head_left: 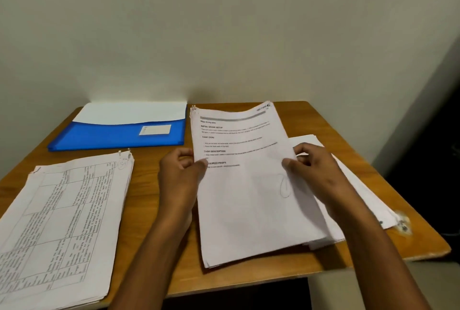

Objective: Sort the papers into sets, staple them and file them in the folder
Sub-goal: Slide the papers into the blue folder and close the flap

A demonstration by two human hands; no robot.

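Note:
A thick set of printed papers (251, 197) lies in the middle of the wooden table (154, 185), its far end lifted and curling. My left hand (180, 172) pinches its left edge and my right hand (315, 172) pinches its right edge. A second stack with printed tables (62, 222) lies at the left, clipped at its far corner. The blue folder (119, 135) lies open at the back left with a white sheet in its pocket.
More white sheets (361, 197) lie under and to the right of the held set, reaching toward the table's right edge. The table butts against a plain wall (224, 36). A dark gap (428, 160) opens beyond the right edge.

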